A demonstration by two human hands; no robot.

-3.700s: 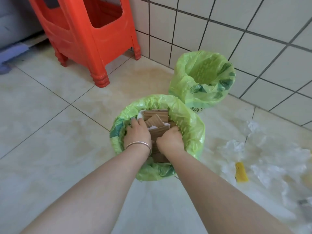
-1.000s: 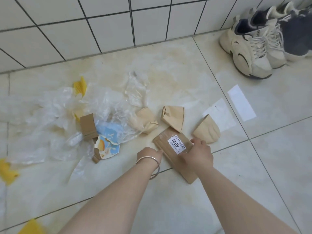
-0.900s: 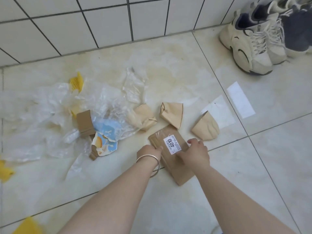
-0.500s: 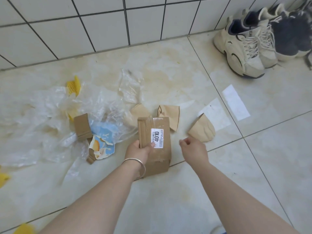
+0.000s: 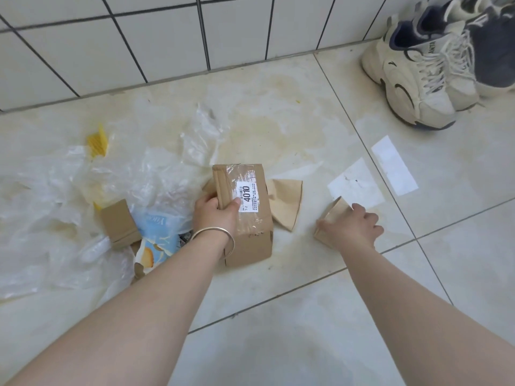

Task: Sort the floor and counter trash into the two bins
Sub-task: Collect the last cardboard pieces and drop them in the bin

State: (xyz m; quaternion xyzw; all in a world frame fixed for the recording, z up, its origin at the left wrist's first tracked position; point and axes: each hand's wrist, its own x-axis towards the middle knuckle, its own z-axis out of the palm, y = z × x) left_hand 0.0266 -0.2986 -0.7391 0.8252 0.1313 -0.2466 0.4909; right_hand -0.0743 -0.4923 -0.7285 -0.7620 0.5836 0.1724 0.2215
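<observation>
Left hand: my left hand (image 5: 216,215) is gripping the box (image 5: 245,213) by its left edge, thumb lying on the white label, and is holding it tilted up off the floor.
Right hand: my right hand (image 5: 352,228) is closing its fingers over a crumpled brown paper (image 5: 333,211) to the right of the box; the paper is lying on the floor, not lifted.
Box: it is sitting at the middle of the litter, taped, with "4010" on the label.
Behind the box: another brown paper (image 5: 287,203) is lying just right of it, partly hidden by it.
Left of the box: a blue wrapper (image 5: 157,236), a small card piece (image 5: 118,224), a wide spread of clear plastic (image 5: 55,207) and a yellow scrap (image 5: 97,142) are all waiting on the floor.
Right of the box: two white slips (image 5: 356,185) are lying flat, well apart from it, with shoes (image 5: 418,73) by the wall beyond.
Bins: neither is showing here, so I cannot tell what they are holding.
Progress: I am judging the sort far from finished; I am only gathering cardboard and paper, and most of the floor trash is remaining.
Counter: out of sight.
</observation>
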